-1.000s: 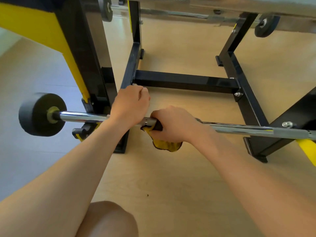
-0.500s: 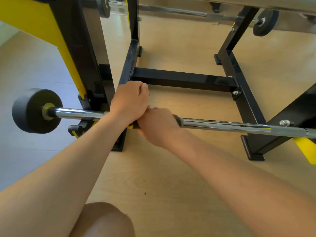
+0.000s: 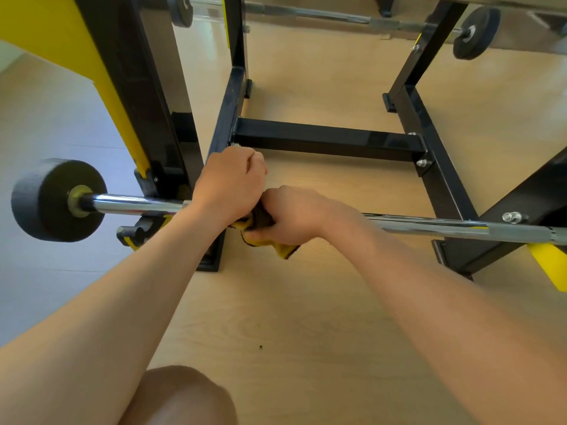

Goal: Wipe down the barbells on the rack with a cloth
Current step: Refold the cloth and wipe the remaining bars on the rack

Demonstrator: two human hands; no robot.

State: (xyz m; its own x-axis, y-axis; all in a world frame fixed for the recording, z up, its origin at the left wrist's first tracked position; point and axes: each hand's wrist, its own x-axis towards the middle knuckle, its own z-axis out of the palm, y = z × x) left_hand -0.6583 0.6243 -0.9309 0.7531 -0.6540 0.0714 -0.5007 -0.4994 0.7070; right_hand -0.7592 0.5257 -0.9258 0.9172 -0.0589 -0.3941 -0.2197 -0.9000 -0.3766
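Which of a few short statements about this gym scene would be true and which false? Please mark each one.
1. The right hand grips a yellow cloth at the barbell. True.
2. The left hand lies flat on the floor. False: it grips the barbell, right beside the right hand.
3. A black weight sits on the barbell's left end. True.
4. The rack is painted red. False: its frame is black, with yellow parts.
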